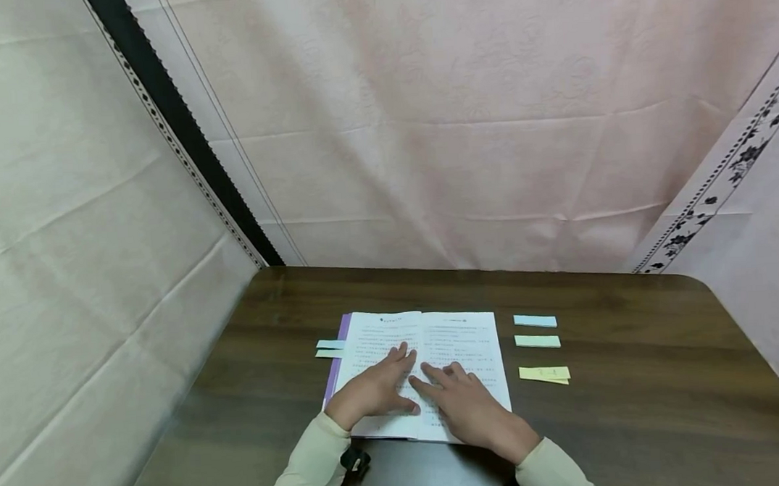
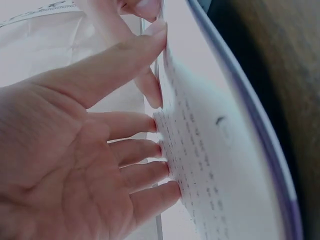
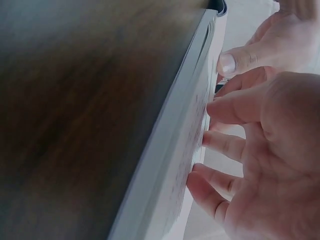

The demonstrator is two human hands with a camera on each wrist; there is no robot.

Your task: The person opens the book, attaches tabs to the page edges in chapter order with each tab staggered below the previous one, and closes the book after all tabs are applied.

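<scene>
An open book [image 1: 459,338] with printed pages and a purple cover edge lies flat on the table. My left hand [image 1: 378,390] rests on the left page near the fold, its fingertips touching the paper in the left wrist view. On the right page lies my right hand [image 1: 465,406], fingers spread and fingertips pressing the paper, close to the left hand. Neither hand grips anything. A blue sticky tab [image 1: 331,344] and a pale green sticky tab [image 1: 329,354] stick out past the book's left edge.
Right of the book, a blue sticky strip [image 1: 534,321], a green sticky strip [image 1: 537,342] and yellow sticky strips [image 1: 544,375] lie in a column on the dark wooden table [image 1: 663,376]. Pale cloth [image 1: 464,160] hangs behind the table and along its sides.
</scene>
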